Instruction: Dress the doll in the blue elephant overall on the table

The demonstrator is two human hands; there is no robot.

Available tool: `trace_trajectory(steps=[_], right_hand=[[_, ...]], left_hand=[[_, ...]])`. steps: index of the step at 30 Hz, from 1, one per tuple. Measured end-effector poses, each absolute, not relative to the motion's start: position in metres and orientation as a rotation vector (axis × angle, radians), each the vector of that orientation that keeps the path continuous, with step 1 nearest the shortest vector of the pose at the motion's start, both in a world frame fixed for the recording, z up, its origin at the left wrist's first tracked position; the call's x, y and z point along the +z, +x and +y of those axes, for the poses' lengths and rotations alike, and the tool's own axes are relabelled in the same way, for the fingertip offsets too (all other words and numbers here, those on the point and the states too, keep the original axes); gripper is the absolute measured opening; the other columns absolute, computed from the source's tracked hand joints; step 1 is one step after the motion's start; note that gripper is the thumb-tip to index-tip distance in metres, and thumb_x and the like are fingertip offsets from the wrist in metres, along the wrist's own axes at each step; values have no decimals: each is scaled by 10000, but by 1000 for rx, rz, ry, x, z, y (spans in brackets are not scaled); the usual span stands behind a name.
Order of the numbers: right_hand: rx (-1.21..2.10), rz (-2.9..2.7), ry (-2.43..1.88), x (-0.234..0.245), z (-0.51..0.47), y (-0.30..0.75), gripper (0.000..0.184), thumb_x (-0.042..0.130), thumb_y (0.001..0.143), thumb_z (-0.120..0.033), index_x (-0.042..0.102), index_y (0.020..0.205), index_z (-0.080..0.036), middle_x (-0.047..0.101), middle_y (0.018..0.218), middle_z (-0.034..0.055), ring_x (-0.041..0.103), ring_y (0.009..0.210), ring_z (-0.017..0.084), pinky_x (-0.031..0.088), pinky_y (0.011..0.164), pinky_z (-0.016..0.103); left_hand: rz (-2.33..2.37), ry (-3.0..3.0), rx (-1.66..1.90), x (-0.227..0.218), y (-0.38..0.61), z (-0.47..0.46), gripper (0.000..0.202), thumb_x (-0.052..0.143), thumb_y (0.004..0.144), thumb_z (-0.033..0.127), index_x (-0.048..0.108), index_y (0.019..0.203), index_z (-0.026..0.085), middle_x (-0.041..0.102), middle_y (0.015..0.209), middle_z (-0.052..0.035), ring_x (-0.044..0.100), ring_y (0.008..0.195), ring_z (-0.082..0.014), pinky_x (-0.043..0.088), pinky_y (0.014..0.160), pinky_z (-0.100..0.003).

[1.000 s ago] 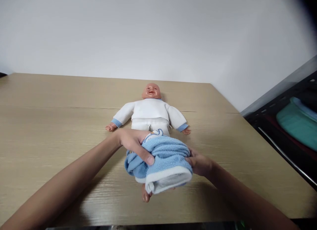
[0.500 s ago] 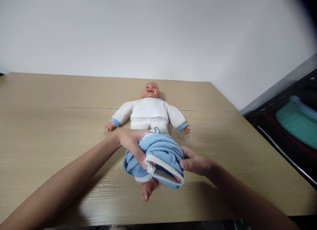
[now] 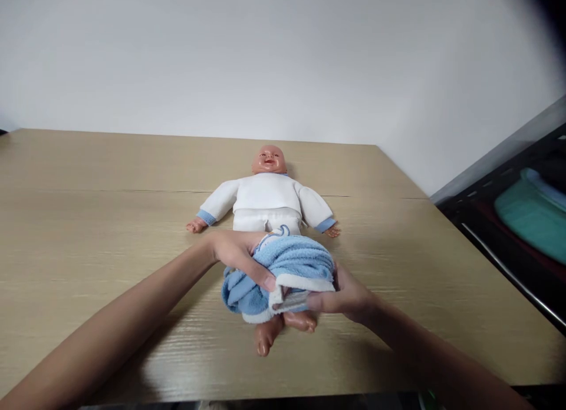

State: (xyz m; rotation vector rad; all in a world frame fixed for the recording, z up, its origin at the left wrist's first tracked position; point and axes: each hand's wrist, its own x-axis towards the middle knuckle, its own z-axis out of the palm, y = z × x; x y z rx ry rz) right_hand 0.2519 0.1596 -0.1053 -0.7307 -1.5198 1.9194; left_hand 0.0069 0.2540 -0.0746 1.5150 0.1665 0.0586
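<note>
A baby doll [image 3: 267, 197] in a white top with blue cuffs lies on its back on the wooden table [image 3: 88, 233], head away from me. Bunched blue terry trousers [image 3: 292, 264] with a white hem cover its legs. My left hand [image 3: 239, 254] grips the bunched cloth on the left side, thumb on top. My right hand [image 3: 342, 295] pinches the white hem on the right. Both of the doll's bare feet [image 3: 283, 330] stick out below the cloth.
A white wall rises behind the table. At the right stands a dark metal rack [image 3: 508, 221] holding a teal object [image 3: 533, 221]. The table's front edge runs just below my forearms.
The trouser hem has moved up the doll's legs toward its body. A second bare foot now shows under the cloth. My right hand shifted under the hem.
</note>
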Motion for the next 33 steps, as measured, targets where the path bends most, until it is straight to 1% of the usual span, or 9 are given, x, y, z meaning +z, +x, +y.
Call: trace_trajectory(steps=[4, 8, 11, 15, 17, 20, 23, 28, 33], right_hand=[[1582, -1448, -805, -109, 160, 254, 303, 816, 852, -336, 778, 1114, -189, 771, 969, 42, 690, 862, 200, 602, 858, 346], [1336, -1473, -888, -108, 162, 248, 241, 688, 888, -237, 761, 1114, -193, 759, 999, 38, 678, 921, 209, 577, 940, 355], [1112, -1538, -1016, -105, 163, 245, 123, 638, 881, -218, 711, 978, -195, 694, 948, 28, 623, 868, 199, 551, 849, 330], [887, -1604, -1274, -100, 156, 243, 50, 607, 872, -203, 656, 884, -200, 645, 861, 16, 596, 819, 200, 526, 828, 338], [906, -1624, -1365, -95, 145, 244, 98, 606, 858, -199, 676, 926, -195, 672, 854, 20, 621, 821, 214, 526, 810, 339], [940, -1625, -1470, -88, 118, 240, 73, 618, 856, -229, 676, 883, -195, 683, 791, 20, 608, 723, 206, 493, 672, 315], [956, -1619, -1490, -88, 85, 227, 182, 626, 912, -316, 629, 768, -205, 635, 675, 16, 561, 617, 189, 423, 562, 300], [824, -1598, -1494, -114, 44, 200, 284, 602, 990, -379, 634, 758, -219, 644, 664, 39, 576, 621, 204, 464, 626, 331], [448, -1561, -1661, -153, 28, 199, 147, 649, 929, -327, 666, 816, -234, 650, 701, 69, 591, 644, 258, 471, 656, 396]], left_hand=[[138, 1431, 11, -82, 5, 257, 389, 971, 738, 388, 782, 992, 161, 804, 938, -55, 763, 872, -226, 650, 899, -301], [167, 1443, 44, -84, 8, 257, 561, 1049, 587, 394, 769, 1021, 175, 800, 952, -44, 756, 930, -246, 649, 896, -312], [212, 1562, 95, -79, 12, 254, 613, 1013, 644, 426, 753, 1142, 181, 807, 1002, -52, 749, 1018, -275, 633, 974, -372], [305, 1691, 180, -69, 16, 249, 477, 898, 776, 413, 745, 1161, 175, 792, 1133, -58, 725, 1083, -268, 586, 1054, -397], [351, 1727, 191, -66, 18, 247, 395, 853, 793, 383, 747, 1107, 169, 784, 1117, -53, 721, 1060, -268, 593, 1019, -394], [369, 1789, 212, -66, 21, 244, 232, 746, 810, 271, 741, 1020, 173, 776, 1012, -32, 718, 1003, -252, 600, 956, -372], [302, 1821, 212, -65, 26, 239, 258, 694, 801, 221, 732, 1053, 177, 782, 1027, -36, 718, 991, -239, 598, 914, -350], [423, 1990, -19, -54, 29, 225, 173, 727, 825, 301, 661, 935, 185, 716, 871, -6, 672, 790, -184, 525, 732, -292], [617, 2182, -161, -42, 31, 218, 240, 761, 789, 350, 578, 865, 214, 615, 780, 28, 581, 694, -163, 428, 661, -302]])
